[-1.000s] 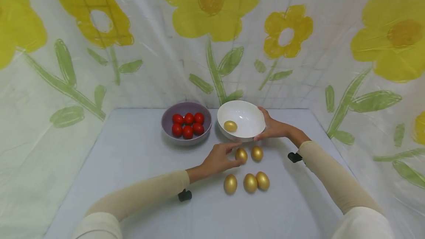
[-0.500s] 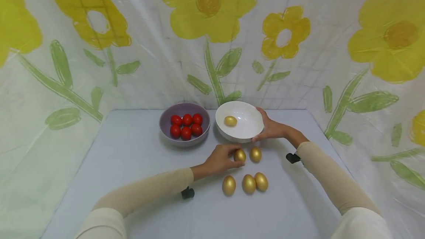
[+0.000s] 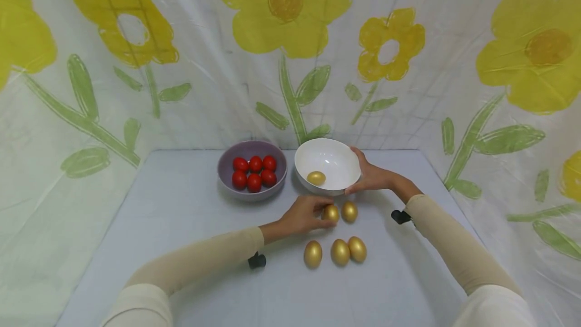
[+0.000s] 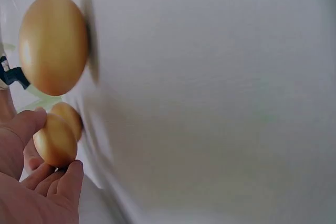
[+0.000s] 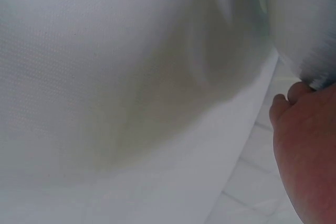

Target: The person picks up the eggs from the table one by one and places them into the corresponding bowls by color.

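My left hand pinches a golden egg between thumb and fingers, just in front of the white bowl. In the left wrist view the thumb and fingertips frame this same egg. My right hand grips the white bowl by its right side, thumb near the front and fingers toward the back. One golden egg lies inside the bowl, near its front wall. Another golden egg stands right of the held one. In the right wrist view, part of the hand shows against the bowl's side.
Left of the white bowl stands a purple bowl with several red eggs. Nearer me on the pale table are a lone golden egg and a close pair of golden eggs. A flower-printed curtain hangs behind.
My left thumb and fingers have closed on the golden egg, which has since shifted slightly right. The egg inside the white bowl has rolled back, then toward the front. My right hand keeps its grip.
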Demonstrator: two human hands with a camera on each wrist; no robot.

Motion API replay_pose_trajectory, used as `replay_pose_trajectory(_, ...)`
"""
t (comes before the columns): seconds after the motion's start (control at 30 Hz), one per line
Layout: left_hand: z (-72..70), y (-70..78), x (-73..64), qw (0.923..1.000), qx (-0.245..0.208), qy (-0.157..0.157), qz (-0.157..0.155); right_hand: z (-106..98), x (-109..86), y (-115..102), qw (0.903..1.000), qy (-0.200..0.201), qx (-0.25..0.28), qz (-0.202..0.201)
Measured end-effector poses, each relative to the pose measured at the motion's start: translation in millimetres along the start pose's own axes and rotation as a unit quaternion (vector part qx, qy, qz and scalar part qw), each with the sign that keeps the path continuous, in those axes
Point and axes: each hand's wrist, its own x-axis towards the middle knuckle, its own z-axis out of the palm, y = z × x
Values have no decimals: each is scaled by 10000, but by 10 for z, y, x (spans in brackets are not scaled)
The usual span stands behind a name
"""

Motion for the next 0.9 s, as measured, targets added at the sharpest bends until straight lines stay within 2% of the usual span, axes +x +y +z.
replay_pose_trajectory(0.1,-61,129,7,9992,-215,-158,282,2,-1,6,10000,12,1,5)
replay_pose_trajectory(0.2,-143,262,38,9978,-454,-222,440,-1,-7,10,10000,3,13,23)
replay_pose_trajectory(0.3,-254,362,104,9976,-492,-83,481,-3,-11,12,10000,-35,-31,32)
replay_pose_trajectory(0.4,-393,412,207,9979,-457,247,391,-1,-8,10,10000,-66,-37,16)
replay_pose_trajectory(0.53,-615,384,390,9960,-353,728,378,-3,0,13,10000,-62,-10,17)
replay_pose_trajectory(0.63,-793,322,509,9944,-190,949,425,-2,4,18,10000,-48,-16,86)
replay_pose_trajectory(0.77,-1003,225,623,9943,248,1012,219,0,13,17,9998,-58,-30,163)
replay_pose_trajectory(0.9,-1144,121,720,9902,1096,851,-153,5,9,14,9997,-18,-32,225)
